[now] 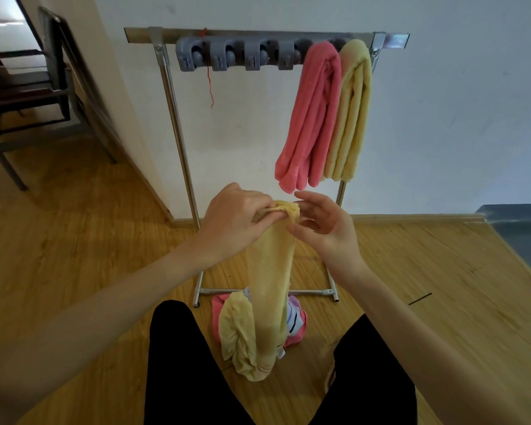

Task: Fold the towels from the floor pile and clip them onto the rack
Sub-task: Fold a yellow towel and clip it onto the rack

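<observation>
My left hand (233, 216) pinches the yellow towel (272, 265); my right hand (322, 225), fingers loose, should pair the corners squarely.

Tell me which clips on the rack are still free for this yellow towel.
Four grey clips stand free, bordered by the rack's left post and the pink towel. The right end is crowded: pink and hanging yellow towel side by side. The left hand grips the held yellow towel.
</observation>
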A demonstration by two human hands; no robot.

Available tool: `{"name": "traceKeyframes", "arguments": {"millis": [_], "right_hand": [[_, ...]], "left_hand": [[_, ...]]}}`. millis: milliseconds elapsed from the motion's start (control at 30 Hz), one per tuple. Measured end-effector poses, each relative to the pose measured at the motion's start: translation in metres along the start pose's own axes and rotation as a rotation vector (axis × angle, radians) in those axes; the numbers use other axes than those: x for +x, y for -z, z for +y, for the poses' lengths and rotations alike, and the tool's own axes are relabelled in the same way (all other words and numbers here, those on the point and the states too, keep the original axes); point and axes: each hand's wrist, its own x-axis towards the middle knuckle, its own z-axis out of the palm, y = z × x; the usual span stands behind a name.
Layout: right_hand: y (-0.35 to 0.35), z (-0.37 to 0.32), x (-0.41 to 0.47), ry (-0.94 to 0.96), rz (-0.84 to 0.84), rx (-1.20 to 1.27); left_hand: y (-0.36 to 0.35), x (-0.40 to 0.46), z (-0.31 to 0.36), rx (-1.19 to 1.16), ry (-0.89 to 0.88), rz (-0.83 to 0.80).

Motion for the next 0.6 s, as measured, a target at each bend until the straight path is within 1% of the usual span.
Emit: {"name": "traceKeyframes", "arguments": {"millis": [100,200,300,367,467,600], "right_hand": [[-0.005,-0.004,0.002,0.053,0.070,-0.031],[-0.005,-0.008,0.009,0.116,0.127,-0.099],[-0.005,-0.010,0.017,0.152,0.150,-0.136],[-0.006,-0.008,0.023,0.150,0.160,-0.139],[-0.005,0.002,0.029,0.083,0.162,-0.139],[-0.009,0.011,0.030,-0.026,0.154,-0.078]], "left_hand": [[0.001,0.007,0.006,-0.009,0.000,0.032],[0.006,0.013,0.012,-0.050,0.006,0.109],[0.010,0.015,0.013,-0.104,-0.013,0.193],[0.006,0.007,0.010,-0.151,0.034,0.195],[-0.010,-0.019,-0.005,-0.288,0.254,0.089],[-0.050,-0.067,-0.032,-0.510,0.586,-0.193]]}}
